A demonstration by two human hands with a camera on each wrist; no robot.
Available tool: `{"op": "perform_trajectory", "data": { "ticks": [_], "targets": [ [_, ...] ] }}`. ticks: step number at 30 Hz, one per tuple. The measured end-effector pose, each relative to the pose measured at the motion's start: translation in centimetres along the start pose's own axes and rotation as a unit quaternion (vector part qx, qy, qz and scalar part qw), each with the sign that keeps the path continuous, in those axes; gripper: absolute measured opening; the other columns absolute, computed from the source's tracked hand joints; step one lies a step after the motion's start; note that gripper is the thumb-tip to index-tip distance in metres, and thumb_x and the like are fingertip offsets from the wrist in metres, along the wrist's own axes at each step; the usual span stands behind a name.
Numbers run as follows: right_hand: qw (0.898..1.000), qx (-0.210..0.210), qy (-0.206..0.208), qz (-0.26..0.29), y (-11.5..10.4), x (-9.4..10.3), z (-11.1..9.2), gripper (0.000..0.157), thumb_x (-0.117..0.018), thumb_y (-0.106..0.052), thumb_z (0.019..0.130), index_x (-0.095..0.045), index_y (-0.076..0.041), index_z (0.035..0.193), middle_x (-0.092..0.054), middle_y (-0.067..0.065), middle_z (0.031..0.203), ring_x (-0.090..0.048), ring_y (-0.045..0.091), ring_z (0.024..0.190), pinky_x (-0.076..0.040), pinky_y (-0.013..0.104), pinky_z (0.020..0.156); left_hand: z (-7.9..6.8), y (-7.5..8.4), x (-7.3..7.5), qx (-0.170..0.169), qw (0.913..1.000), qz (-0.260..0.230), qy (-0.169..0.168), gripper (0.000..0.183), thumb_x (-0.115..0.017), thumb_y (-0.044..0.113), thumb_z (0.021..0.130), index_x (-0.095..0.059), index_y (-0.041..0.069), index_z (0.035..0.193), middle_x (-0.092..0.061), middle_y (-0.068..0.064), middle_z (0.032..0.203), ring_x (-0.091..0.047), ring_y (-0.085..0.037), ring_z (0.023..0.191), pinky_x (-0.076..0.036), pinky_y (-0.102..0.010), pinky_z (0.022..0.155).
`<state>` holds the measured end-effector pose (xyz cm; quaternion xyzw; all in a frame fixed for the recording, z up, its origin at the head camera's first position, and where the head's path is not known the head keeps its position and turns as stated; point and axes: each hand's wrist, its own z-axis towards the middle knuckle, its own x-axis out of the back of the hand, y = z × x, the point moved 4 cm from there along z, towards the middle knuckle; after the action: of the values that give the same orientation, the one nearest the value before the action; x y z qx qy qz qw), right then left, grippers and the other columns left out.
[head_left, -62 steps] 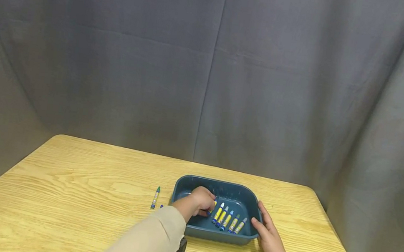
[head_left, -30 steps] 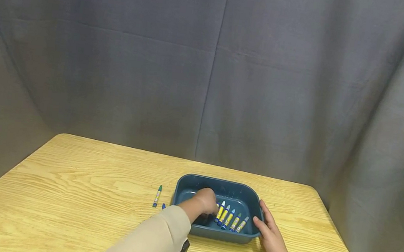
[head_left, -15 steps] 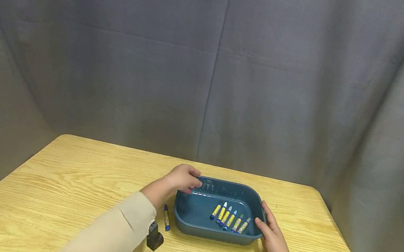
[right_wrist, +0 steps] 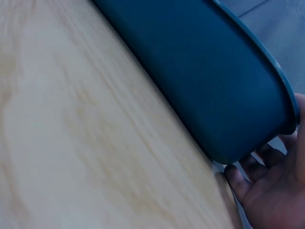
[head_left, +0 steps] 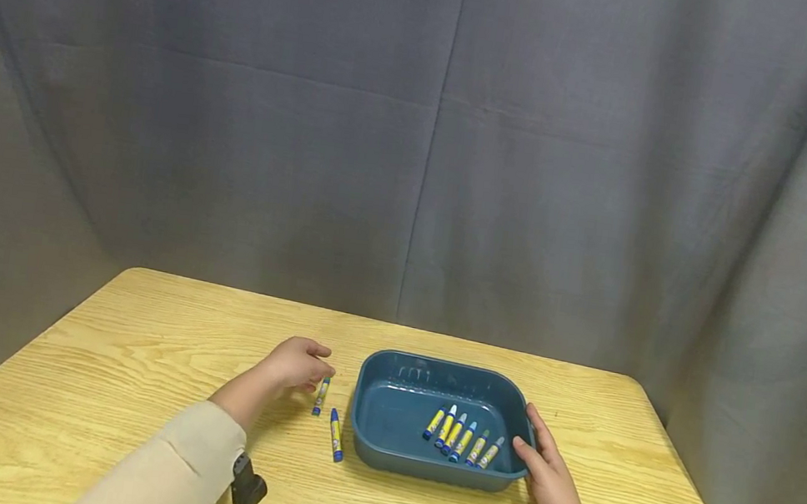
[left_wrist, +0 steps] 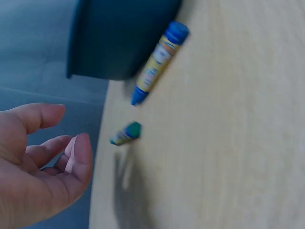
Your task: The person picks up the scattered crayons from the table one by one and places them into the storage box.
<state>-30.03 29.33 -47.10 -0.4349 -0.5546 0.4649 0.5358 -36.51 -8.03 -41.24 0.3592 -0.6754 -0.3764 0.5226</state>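
Observation:
My left hand (head_left: 299, 365) hovers over the table left of a dark blue tray (head_left: 379, 454), thumb and fingers apart and nothing between them. Just by its fingertips lies a green crayon (head_left: 321, 397), which the left wrist view shows apart from the hand. A blue crayon (head_left: 336, 437) lies closer to the tray's left wall. At the tray's right end my right hand (head_left: 552, 485) grips the rim, thumb over the edge and fingers along the outer wall. Several crayons (head_left: 462, 440) in yellow wrappers lie slanted side by side in the tray's right half.
The wooden table (head_left: 158, 340) extends around the tray on all sides. A grey curtain (head_left: 310, 148) hangs behind and beside it. A small black camera (head_left: 248, 485) is fixed at my left wrist.
My left hand has come out of the tray, passed over its left end and reached the green crayon outside. One more crayon shows at the row's left. The right hand keeps its hold.

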Motion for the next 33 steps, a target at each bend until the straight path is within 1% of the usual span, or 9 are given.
{"op": "perform_trajectory", "data": {
  "ticks": [4,7,9,14,17,23,27,30,33],
  "targets": [
    [1.000,0.001,0.003,0.001,0.0,0.0,0.0,0.067,-0.045,-0.023,0.102,-0.010,-0.011,0.158,0.001,0.013,0.166,-0.003,0.040,0.151,-0.033,-0.003,0.087,0.1,-1.2,-0.1,0.015,0.9996,0.017,0.015,0.047,-0.064,0.006,0.089,-0.052,-0.011,0.132,-0.063,-0.019,0.108,-0.059,-0.023,0.088,-0.060,-0.033,0.075],
    [1.000,0.001,0.002,0.002,0.0,0.0,-0.1,0.067,-0.045,-0.023,0.103,-0.010,-0.012,0.158,0.001,0.013,0.166,-0.004,0.039,0.151,-0.033,-0.003,0.087,0.2,-1.7,-0.3,0.019,0.9988,0.039,0.023,0.047,-0.063,0.006,0.089,-0.052,-0.012,0.131,-0.061,-0.014,0.093,-0.055,-0.017,0.073,-0.056,-0.027,0.065],
    [1.000,0.001,-0.001,0.001,0.0,0.0,-0.1,0.067,-0.045,-0.024,0.103,-0.009,-0.013,0.159,0.001,0.013,0.166,-0.004,0.039,0.151,-0.033,-0.003,0.087,0.2,-1.9,-0.5,0.020,0.9981,0.053,0.026,0.048,-0.064,0.005,0.088,-0.052,-0.013,0.131,-0.061,-0.013,0.093,-0.051,-0.014,0.068,-0.054,-0.024,0.062],
    [1.000,0.006,-0.006,-0.006,-0.3,0.1,-0.2,0.067,-0.044,-0.024,0.103,-0.008,-0.013,0.159,0.002,0.014,0.166,-0.002,0.040,0.151,-0.031,-0.003,0.089,0.2,-1.8,-1.2,0.009,0.9942,0.100,0.037,0.051,-0.068,0.005,0.084,-0.052,-0.015,0.128,-0.062,-0.023,0.111,-0.054,-0.014,0.067,-0.053,-0.022,0.060],
    [1.000,0.007,-0.004,-0.004,-0.3,0.1,-0.2,0.067,-0.044,-0.023,0.103,-0.008,-0.012,0.158,0.002,0.014,0.166,-0.002,0.040,0.151,-0.031,-0.004,0.088,0.3,-1.5,-1.6,-0.005,0.9885,0.144,0.045,0.052,-0.071,0.004,0.080,-0.055,-0.016,0.125,-0.065,-0.024,0.109,-0.057,-0.016,0.065,-0.053,-0.024,0.059],
    [1.000,0.003,-0.003,-0.005,-0.2,0.0,-0.2,0.067,-0.045,-0.023,0.103,-0.009,-0.011,0.158,0.001,0.015,0.165,-0.003,0.040,0.151,-0.032,-0.001,0.093,0.5,-1.6,-2.1,-0.015,0.9780,0.202,0.052,0.044,-0.069,-0.002,0.079,-0.059,-0.013,0.121,-0.066,-0.022,0.107,-0.061,-0.021,0.077,-0.057,-0.028,0.068],
    [1.000,-0.001,-0.003,-0.014,-0.2,0.1,-0.2,0.067,-0.045,-0.025,0.103,-0.009,-0.014,0.159,0.001,0.014,0.166,-0.003,0.039,0.151,-0.029,0.018,0.111,0.5,-1.6,-2.0,-0.017,0.9776,0.204,0.049,0.041,-0.065,-0.002,0.082,-0.059,-0.013,0.121,-0.066,-0.024,0.110,-0.062,-0.021,0.077,-0.056,-0.028,0.066],
    [1.000,-0.002,-0.002,-0.018,-0.2,0.2,-0.2,0.067,-0.045,-0.026,0.103,-0.009,-0.015,0.159,0.000,0.013,0.166,-0.003,0.039,0.151,-0.030,0.015,0.110,0.4,-1.5,-1.9,-0.014,0.9795,0.196,0.043,0.040,-0.063,-0.002,0.084,-0.059,-0.014,0.122,-0.065,-0.026,0.115,-0.060,-0.019,0.075,-0.053,-0.024,0.063],
    [1.000,-0.003,-0.002,-0.021,-0.2,0.2,-0.2,0.067,-0.044,-0.025,0.103,-0.009,-0.015,0.159,0.000,0.013,0.166,-0.004,0.039,0.151,-0.031,0.012,0.107,0.3,-1.5,-1.7,-0.011,0.9870,0.157,0.034,0.043,-0.061,-0.002,0.085,-0.057,-0.014,0.125,-0.063,-0.027,0.120,-0.059,-0.018,0.074,-0.052,-0.022,0.061]
  ]
}}
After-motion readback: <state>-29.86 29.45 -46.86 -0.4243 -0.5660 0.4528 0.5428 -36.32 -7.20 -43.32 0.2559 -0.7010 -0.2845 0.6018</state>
